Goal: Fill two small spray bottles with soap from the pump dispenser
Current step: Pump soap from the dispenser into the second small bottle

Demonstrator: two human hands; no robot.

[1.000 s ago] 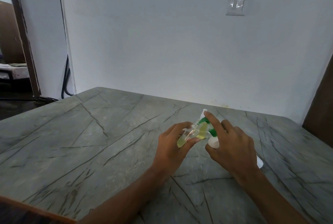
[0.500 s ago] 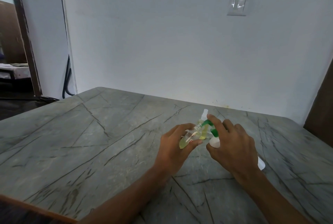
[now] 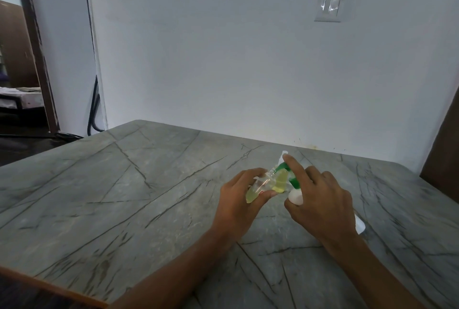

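While both hands work right of centre on the grey veined table [image 3: 124, 209], wide open slab lies to their left and toward the near edge.

Edges:
- Far edge of the table runs along the pale wall [image 3: 223, 60], not far beyond the hands.
- Left edge drops to a dark floor, with a door frame [image 3: 37, 60] and a black cable [image 3: 93, 110] at the wall corner.
- Near-left corner shows a brown wooden strip [image 3: 49, 288].
- A dark brown panel [image 3: 444, 154] stands at the far right, well apart from the hands.
- A switch plate [image 3: 329, 7] sits high on the wall.

Hands:
- The left hand [image 3: 236, 206] grips a small clear spray bottle [image 3: 255, 190] between thumb and curled fingers. The bottle is tilted, held above the table, with yellow-green liquid in its lower end and its neck toward the dispenser.
- The right hand [image 3: 323, 206] wraps the pump dispenser [image 3: 284, 167], with its index finger [image 3: 294, 169] laid over the green and white pump head.

Hard to make out:
- The right hand covers most of the dispenser body.
- A white rounded part [image 3: 295, 197] shows at the thumb and a white end [image 3: 360, 225] pokes out past the wrist. I cannot tell whether they are one piece.
- A yellow patch [image 3: 280, 182] sits just beyond the bottle's neck. I cannot tell whether it is the second bottle.
- The meeting of nozzle and neck is blurred.
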